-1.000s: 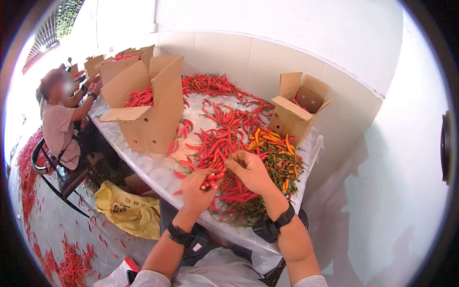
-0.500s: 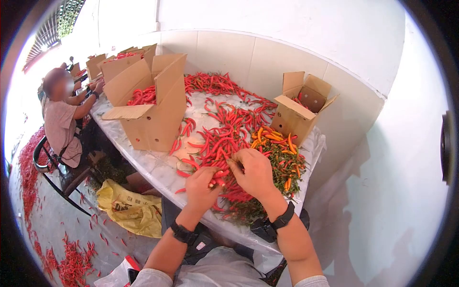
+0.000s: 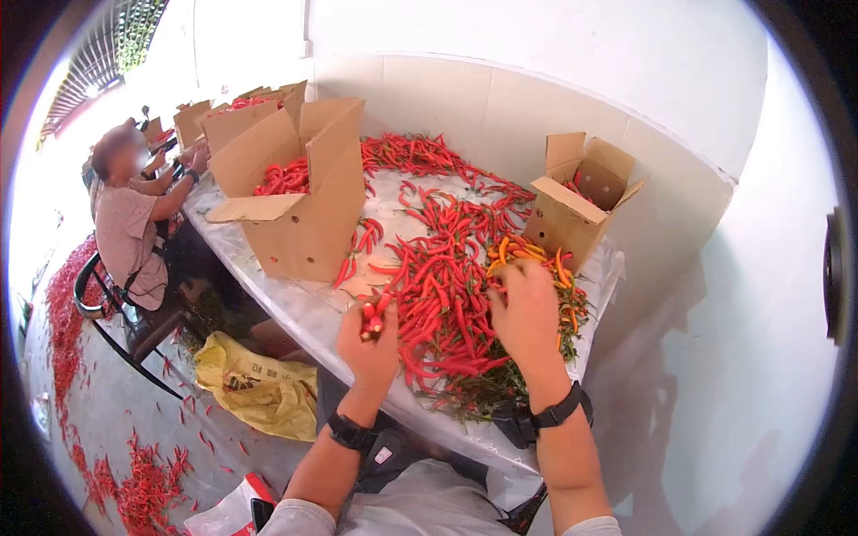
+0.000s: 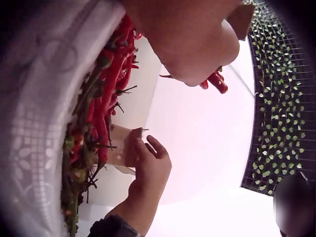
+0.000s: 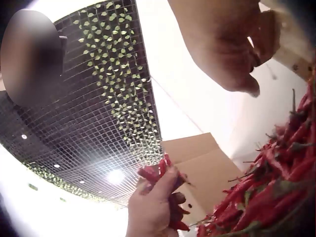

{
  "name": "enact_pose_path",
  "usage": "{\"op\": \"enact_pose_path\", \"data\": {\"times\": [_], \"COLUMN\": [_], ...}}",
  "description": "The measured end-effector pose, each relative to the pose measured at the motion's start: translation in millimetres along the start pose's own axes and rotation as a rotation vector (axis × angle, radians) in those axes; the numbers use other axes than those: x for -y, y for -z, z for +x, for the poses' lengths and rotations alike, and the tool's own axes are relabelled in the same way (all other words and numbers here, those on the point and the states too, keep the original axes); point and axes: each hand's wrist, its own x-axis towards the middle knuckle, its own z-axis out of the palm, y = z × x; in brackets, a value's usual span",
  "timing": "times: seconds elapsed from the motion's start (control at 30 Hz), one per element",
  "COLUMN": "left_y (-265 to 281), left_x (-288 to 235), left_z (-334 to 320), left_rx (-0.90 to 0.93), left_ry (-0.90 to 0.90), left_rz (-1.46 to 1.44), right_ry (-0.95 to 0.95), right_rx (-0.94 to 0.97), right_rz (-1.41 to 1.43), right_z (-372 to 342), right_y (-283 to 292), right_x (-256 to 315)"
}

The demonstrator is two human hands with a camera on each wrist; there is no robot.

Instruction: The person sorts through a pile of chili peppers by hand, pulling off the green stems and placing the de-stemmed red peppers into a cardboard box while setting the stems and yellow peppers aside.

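Observation:
In the head view my left hand [image 3: 368, 353] holds a small bunch of red chili peppers [image 3: 375, 314] above the table's near edge. The right wrist view shows the bunch sticking up past the left thumb, cut or bare ends outward. My right hand [image 3: 529, 317] is over the right side of the chili pile [image 3: 438, 295], close to the orange chilies [image 3: 561, 268] and green stems. Its fingers are loosely bent, with a gap between thumb and fingers in the right wrist view [image 5: 222, 49]; nothing shows between them.
A large cardboard box [image 3: 308, 232] of red chilies stands left on the plastic-covered table [image 3: 322, 308], a smaller box [image 3: 563, 219] at back right. Another person [image 3: 130, 214] sits at the left. A yellow sack [image 3: 259, 384] and scattered chilies [image 3: 147, 482] lie on the floor.
My hands, close together before over the near pile, have moved apart: the left to the left with its chilies, the right toward the orange chilies. The head view has shifted slightly.

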Motion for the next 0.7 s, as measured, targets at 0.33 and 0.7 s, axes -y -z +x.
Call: {"op": "enact_pose_path", "data": {"times": [0.33, 0.7], "left_y": [57, 139], "left_x": [-24, -18], "left_z": [60, 114], "left_rx": [-0.291, -0.748], "left_ry": [-0.126, -0.315], "left_rz": [-0.012, 0.206], "right_ry": [0.287, 0.014], "right_rx": [0.951, 0.647], "right_rz": [0.131, 0.671], "right_z": [-26, -8], "right_y": [-18, -3], "right_x": [41, 32]}}
